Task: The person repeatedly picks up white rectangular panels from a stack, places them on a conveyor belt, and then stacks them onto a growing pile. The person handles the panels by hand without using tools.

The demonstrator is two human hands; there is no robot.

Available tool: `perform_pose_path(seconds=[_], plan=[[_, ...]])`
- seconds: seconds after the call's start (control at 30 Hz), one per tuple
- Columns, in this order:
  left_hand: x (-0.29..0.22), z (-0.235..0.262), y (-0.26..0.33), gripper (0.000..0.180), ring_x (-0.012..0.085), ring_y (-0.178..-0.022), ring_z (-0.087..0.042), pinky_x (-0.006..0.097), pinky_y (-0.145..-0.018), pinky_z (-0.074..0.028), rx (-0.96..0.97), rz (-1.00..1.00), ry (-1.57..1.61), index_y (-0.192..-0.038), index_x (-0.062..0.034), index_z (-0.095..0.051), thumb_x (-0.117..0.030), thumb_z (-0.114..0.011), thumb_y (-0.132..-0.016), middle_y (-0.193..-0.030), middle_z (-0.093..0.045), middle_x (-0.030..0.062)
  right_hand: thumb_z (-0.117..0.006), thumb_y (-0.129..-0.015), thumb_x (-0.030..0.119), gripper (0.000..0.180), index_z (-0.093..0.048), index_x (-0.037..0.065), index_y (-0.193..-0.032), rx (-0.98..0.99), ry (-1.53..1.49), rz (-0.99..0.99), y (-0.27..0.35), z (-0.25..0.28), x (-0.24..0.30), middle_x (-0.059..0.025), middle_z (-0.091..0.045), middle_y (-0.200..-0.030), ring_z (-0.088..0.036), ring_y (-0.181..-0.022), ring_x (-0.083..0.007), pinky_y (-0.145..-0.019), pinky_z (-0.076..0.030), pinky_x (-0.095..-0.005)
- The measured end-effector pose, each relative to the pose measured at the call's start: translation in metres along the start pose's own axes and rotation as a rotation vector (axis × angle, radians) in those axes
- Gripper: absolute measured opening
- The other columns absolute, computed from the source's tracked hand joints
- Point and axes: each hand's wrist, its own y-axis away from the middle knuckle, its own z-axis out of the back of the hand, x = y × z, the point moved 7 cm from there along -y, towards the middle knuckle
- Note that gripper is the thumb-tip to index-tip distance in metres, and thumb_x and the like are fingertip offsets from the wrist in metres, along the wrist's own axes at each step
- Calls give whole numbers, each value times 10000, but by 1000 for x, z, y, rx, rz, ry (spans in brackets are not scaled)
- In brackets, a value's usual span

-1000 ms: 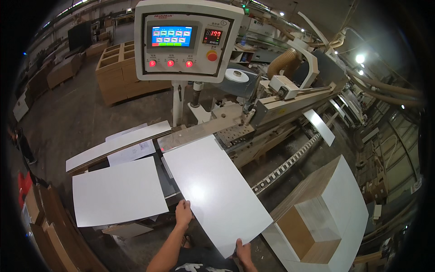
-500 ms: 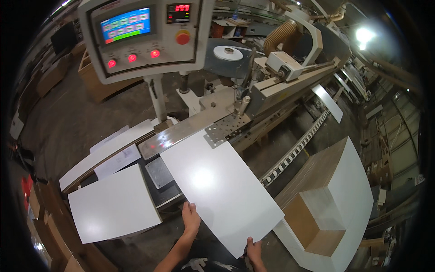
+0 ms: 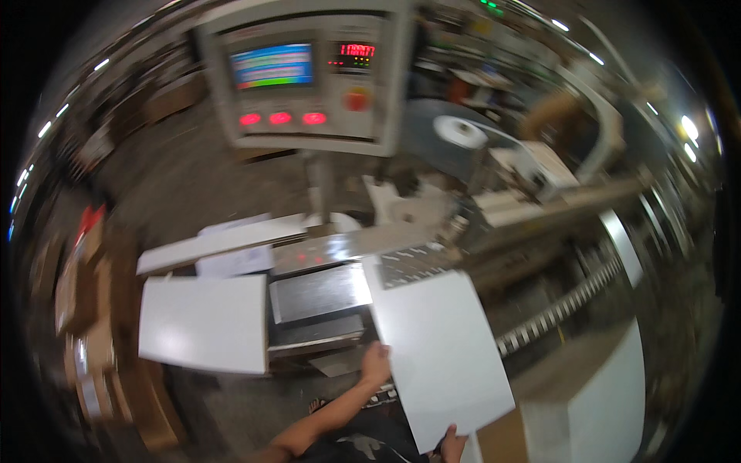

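White board (image 3: 441, 349) lay flat on machine surface (image 3: 316, 292), below grey control box (image 3: 305, 73) with striped screen and three red lights. Left hand (image 3: 376, 363) gripped its left edge; right hand (image 3: 453, 445) gripped near corner. Second white board (image 3: 204, 322) lay left.

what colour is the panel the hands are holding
White, plain with no pattern: the panel shows best in the head view.

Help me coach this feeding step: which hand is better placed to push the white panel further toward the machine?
Probably the right hand: it grips the white panel at its near edge, behind it. The left hand holds the side edge, suited to guiding.
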Motion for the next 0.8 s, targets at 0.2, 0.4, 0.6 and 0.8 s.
perform_pose_path(seconds=[0.2,0.4,0.6,0.8], plan=[[-75,-23,-9,290,451,-1054,-611,552,-882,-473,102,389,237,-1083,-38,-587,-297,-479,-1010,-1060,-673,232,-521,-1008,438,592,-598,-110,-1221,73,246,-411,-56,35,-3,-229,-687,-1036,-681,-779,-280,-593,-539,-364],[-94,-3,-7,293,404,-1050,-629,513,-882,-498,110,300,190,-1129,-106,-612,-339,-500,-989,-1134,-672,167,-550,-1004,373,473,-629,-64,-1164,258,-141,-271,-146,50,-41,-188,-688,-978,-672,-787,-275,-626,-549,-369],[-37,165,69,287,343,-1041,-581,451,-893,-485,-801,114,-81,-1126,-112,-615,-148,-683,-850,-1130,-574,134,-576,-996,301,346,-650,-19,-1105,302,-334,-285,-191,70,-69,-147,-686,-925,-663,-795,-270,-662,-557,-373],[81,269,147,677,369,-1212,-442,471,-993,-362,-1074,724,-455,-1329,-54,-465,-290,-796,-787,-1296,-450,190,-599,-981,214,202,-648,28,-1040,198,-609,-259,-165,79,-30,-106,-677,-880,-653,-804,-264,-704,-561,-376]])
